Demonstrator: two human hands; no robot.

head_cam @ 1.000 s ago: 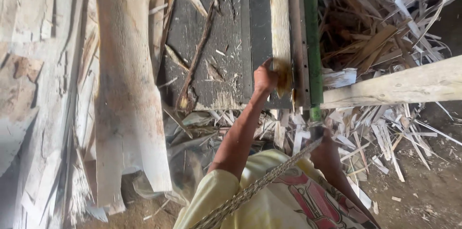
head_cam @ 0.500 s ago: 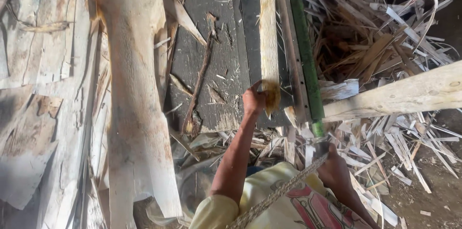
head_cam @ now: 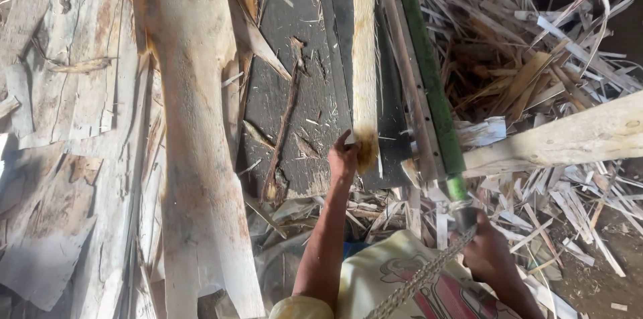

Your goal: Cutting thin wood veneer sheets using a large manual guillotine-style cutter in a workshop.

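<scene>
Two hands are working at centre and lower right of the frame. The left hand [head_cam: 343, 158] is clenching the near, frayed end of a pale fibrous strip [head_cam: 364, 57], whose long axis is running straight up the dark tabletop [head_cam: 295, 91] away from the extended arm. The right hand [head_cam: 491, 252], lower right, is gripping the base of a green bar [head_cam: 429, 78] slanting alongside, just beside the strip.

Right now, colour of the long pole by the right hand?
Green pole, clearest in the head view; right hand grips its lower end.
</scene>
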